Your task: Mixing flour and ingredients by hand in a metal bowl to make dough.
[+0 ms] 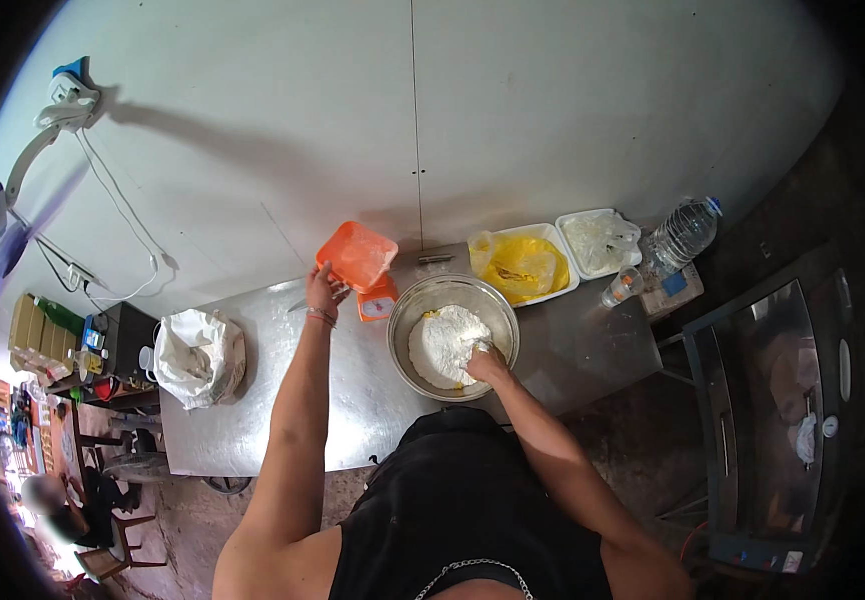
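My left hand (321, 292) grips the near left edge of an orange plastic tray (357, 256), its thumb on the rim. White powder dusts the tray, which overlaps the top of an orange dial kitchen scale (377, 306); whether the two touch, I cannot tell. A large stainless steel mixing bowl (511, 319) stands to the right of the scale. In it lies a mound of white flour (444, 341), with small yellow bits at its edges. My right hand (488, 364) reaches into the bowl's right side, its fingertips hidden in the flour.
The steel table (282, 420) also bears an open white sack (200, 356), a yellow-lined tray (573, 281), a white tray (636, 259) with a plastic bag and a clear cup (622, 286). A large water bottle (680, 236) and an oven (766, 420) stand right. A person sits far left.
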A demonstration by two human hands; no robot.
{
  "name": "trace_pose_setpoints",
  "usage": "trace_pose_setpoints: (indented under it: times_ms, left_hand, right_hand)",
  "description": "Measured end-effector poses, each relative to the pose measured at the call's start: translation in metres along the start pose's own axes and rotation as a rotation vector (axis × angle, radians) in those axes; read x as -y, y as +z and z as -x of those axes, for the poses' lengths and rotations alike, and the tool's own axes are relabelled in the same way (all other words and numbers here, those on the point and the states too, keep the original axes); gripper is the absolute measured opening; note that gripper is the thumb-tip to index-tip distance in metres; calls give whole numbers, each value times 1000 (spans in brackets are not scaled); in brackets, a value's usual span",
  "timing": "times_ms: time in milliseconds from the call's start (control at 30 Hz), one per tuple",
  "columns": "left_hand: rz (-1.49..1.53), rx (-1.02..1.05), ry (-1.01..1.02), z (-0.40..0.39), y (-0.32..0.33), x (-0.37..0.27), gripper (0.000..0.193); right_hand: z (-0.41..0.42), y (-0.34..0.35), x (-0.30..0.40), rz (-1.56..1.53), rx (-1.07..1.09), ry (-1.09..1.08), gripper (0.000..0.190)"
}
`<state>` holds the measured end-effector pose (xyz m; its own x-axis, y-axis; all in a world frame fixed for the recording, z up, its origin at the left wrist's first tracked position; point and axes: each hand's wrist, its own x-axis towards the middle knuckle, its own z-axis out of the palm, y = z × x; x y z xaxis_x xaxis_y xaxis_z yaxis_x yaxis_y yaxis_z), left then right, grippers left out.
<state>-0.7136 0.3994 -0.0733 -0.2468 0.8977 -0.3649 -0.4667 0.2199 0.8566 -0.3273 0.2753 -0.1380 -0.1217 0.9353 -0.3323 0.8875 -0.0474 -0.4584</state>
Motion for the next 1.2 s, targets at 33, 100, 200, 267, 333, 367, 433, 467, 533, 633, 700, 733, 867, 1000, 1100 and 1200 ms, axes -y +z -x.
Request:
trace_pose_setpoints:
  times_ms: [33,100,200,267,333,367,433,467,533,633,700,733,867,1000,1100,1200]
  left_hand:
    - [-2,12,-11,-3,10,-7,40]
    - [-109,-32,-8,-2,27,-27,41]
    - [-131,101,-63,-28,19,-37,42]
    - [-144,186,-82,-53,15,-22,42]
    - [39,259,-82,-62,12,-7,46]
    - [34,259,-86,-66,9,-2,46]
    - [27,266,-84,-68,7,8,50]
    - [25,262,-88,-68,4,12,50]
    - [-141,177,-26,-64,26,17,51]
    - [-244,72,-63,-61,20,19,47]
    - [-275,33,-14,-60,19,24,47]
    - [-305,2,39,-62,21,27,48]
    - [-361,-33,110,-75,14,35,49]
    - [-390,-7,100,-81,5,43,53]
    - [-304,-5,81,-73,3,37,56]
    - [-252,-64,-44,-41,2,30,56]
  right_hand:
    - [3,-4,1,42,34,34,48]
    - [10,-9,1,34,2,52,42]
    - [7,-6,-2,1,-41,45,38]
    - [4,-2,-4,-29,-50,53,38]
    - [7,-2,4,-15,-50,89,37]
    - [7,-4,8,-20,-47,92,37]
    - [13,-18,19,-40,84,158,38]
    - [9,-11,16,-42,90,159,38]
    - [6,-5,-3,-11,-2,90,39]
    - [4,-7,3,-27,24,134,36]
    - [0,-4,1,-31,40,125,36]
    - [-4,-1,-5,-35,45,119,36]
    - [-12,14,-19,-11,50,83,36]
    - [-12,20,-20,-32,10,46,37]
    - [-16,21,-19,-20,44,55,39]
    - [-15,23,-24,-24,74,44,43]
